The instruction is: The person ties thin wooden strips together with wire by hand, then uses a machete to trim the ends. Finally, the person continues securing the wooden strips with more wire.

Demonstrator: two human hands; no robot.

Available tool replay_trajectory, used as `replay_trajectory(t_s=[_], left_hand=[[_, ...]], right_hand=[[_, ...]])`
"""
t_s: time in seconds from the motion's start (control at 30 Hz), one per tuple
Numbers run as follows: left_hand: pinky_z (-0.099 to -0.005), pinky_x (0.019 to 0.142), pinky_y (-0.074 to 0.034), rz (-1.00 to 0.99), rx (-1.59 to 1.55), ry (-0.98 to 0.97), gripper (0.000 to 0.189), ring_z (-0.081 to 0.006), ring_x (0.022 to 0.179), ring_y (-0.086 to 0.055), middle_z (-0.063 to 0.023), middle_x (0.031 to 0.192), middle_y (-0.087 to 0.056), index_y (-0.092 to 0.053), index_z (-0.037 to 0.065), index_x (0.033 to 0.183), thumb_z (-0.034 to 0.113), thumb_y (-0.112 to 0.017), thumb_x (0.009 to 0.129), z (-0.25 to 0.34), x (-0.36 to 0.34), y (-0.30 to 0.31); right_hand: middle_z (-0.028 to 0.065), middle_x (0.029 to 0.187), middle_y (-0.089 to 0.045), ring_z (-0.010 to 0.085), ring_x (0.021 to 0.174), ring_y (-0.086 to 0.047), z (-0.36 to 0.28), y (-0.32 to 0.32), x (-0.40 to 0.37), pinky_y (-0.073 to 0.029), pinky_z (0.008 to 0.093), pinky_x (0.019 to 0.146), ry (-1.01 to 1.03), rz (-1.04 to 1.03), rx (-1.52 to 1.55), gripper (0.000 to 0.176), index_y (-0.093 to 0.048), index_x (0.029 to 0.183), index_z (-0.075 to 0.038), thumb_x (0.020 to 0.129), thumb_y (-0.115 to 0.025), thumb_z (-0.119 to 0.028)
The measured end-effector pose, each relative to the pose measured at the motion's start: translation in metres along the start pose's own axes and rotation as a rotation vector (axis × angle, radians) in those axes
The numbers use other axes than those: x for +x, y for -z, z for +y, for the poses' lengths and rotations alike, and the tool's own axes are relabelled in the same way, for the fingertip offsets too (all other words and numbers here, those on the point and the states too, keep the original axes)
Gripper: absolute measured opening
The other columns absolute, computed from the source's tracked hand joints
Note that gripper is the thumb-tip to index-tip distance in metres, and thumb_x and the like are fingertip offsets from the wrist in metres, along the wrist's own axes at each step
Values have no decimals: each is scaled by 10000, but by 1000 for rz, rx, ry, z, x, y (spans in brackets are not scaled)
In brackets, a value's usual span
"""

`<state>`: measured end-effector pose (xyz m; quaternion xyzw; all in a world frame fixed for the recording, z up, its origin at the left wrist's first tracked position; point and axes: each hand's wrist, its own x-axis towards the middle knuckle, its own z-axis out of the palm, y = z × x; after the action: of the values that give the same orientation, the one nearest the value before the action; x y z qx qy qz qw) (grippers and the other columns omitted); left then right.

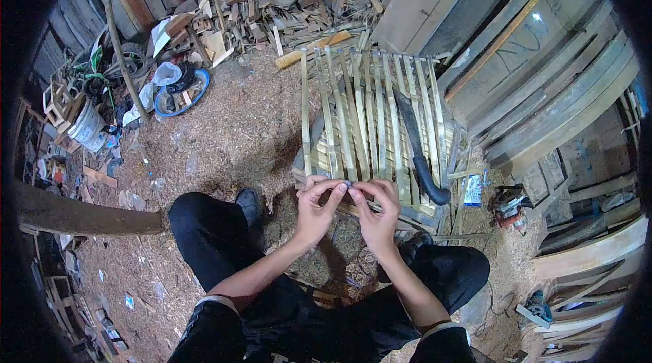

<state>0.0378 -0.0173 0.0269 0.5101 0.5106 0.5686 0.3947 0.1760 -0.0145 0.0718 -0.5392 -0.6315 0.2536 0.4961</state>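
Observation:
My left hand point(316, 209) and my right hand point(377, 209) meet fingertip to fingertip over the near edge of a row of bamboo strips point(345, 125). Thumbs and forefingers of both are pinched around a tiny greyish bit point(348, 184), too small to name. Just beyond the fingers, the pale strips lie side by side, pointing away from me, on top of more slats. A dark curved blade, apparently a machete point(409, 115), rests across their right side. Its black handle point(428, 183) bends toward me, right of my right hand.
A wooden post point(88, 210) juts in from the left. Scrap wood point(272, 13) is heaped at the back, near a blue basin point(182, 101). Power tools point(509, 207) and leaning boards point(577, 118) stand at right. Shavings cover the floor point(217, 139).

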Motion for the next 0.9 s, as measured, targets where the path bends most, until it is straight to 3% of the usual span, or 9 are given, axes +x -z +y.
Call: replay_trajectory(t_s=[0.2,0.27,0.43,0.53,0.6,0.77,0.9], left_hand=[[-280,902,-447,-68,-75,25,138,-136,994,-545,-38,999,-590,-739,7,1036,94,-722,930,6,-2,0],[-281,905,-447,-56,-27,-16,132,-141,993,-549,-40,998,-593,-742,15,1031,96,-724,928,3,-2,1],[-302,895,-440,-22,95,-80,127,-156,994,-563,-47,982,-598,-755,45,1009,121,-744,909,8,-4,1],[-356,930,-393,-5,186,-105,140,-176,1032,-558,-45,955,-629,-765,76,999,169,-756,895,17,-4,1],[-388,1008,-278,16,279,-125,116,-199,1076,-526,-18,946,-740,-770,103,983,158,-738,886,23,-4,-1],[-411,968,-325,28,334,-190,122,-244,1074,-530,-30,956,-752,-757,90,979,73,-720,864,27,-3,0],[-426,920,-373,11,376,-316,179,-282,1078,-536,-40,972,-751,-746,79,992,-6,-697,841,24,-1,1]], right_hand=[[77,909,-647,200,895,-590,8,2,2,-459,314,810,196,-4,-67,91,-696,951,-3,884,-736,-49],[77,901,-635,201,878,-589,10,-1,0,-458,311,810,69,-40,52,95,-688,947,0,892,-734,-62],[70,936,-621,190,879,-589,11,-5,-6,-458,305,808,-29,19,103,107,-685,934,1,896,-743,-80],[64,966,-618,173,885,-580,15,-9,-9,-452,291,789,-1,70,67,108,-692,936,1,901,-744,-87],[62,982,-617,160,883,-572,14,-12,-12,-446,279,772,49,94,51,106,-698,941,-1,905,-744,-89],[59,981,-636,122,873,-549,9,-12,-15,-412,249,724,-166,42,231,143,-745,1022,-16,907,-748,-99],[54,958,-648,115,864,-550,5,-7,-13,-404,244,707,-172,35,219,140,-762,1028,-24,904,-746,-85]])
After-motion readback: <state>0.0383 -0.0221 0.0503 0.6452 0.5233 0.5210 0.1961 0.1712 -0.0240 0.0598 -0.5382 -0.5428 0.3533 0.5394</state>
